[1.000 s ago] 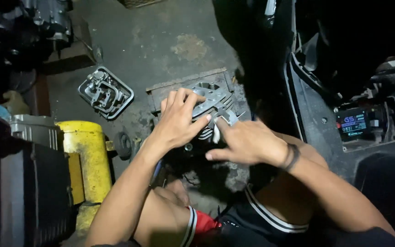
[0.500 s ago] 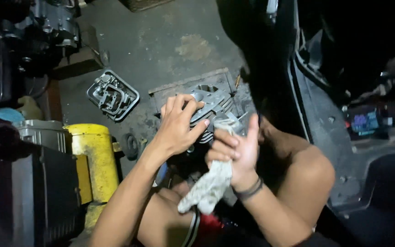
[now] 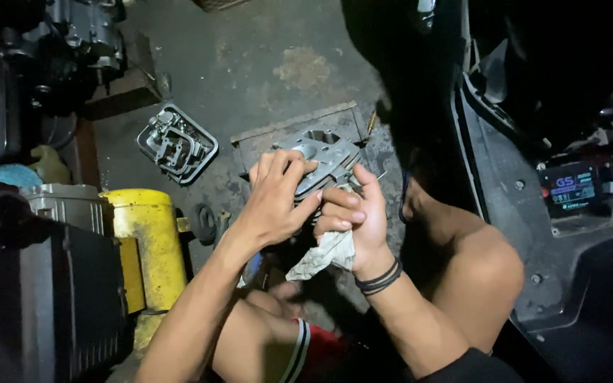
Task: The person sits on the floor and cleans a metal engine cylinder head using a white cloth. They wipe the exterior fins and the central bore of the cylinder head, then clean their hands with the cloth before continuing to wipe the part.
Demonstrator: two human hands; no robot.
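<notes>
Head view: right hand (image 3: pixel 356 220) turned palm-up since a second ago, now clenched on a grey rag (image 3: pixel 324 254) that was not showing then, wrist drawn back toward the body. Left hand (image 3: pixel 274 202) unmoved, fingers spread and pressing on the cast metal engine part (image 3: pixel 324 157), held low over the concrete floor (image 3: pixel 250 64). Reads as a shift from handling the part to wiping it (a judgement only). Flat metal tray (image 3: pixel 286 138) under the part, contents mostly hidden, possibly small fittings. Separate metal cover (image 3: pixel 177 144) lying open side up near the yellow tank (image 3: pixel 147 241), nothing loose visible inside.
</notes>
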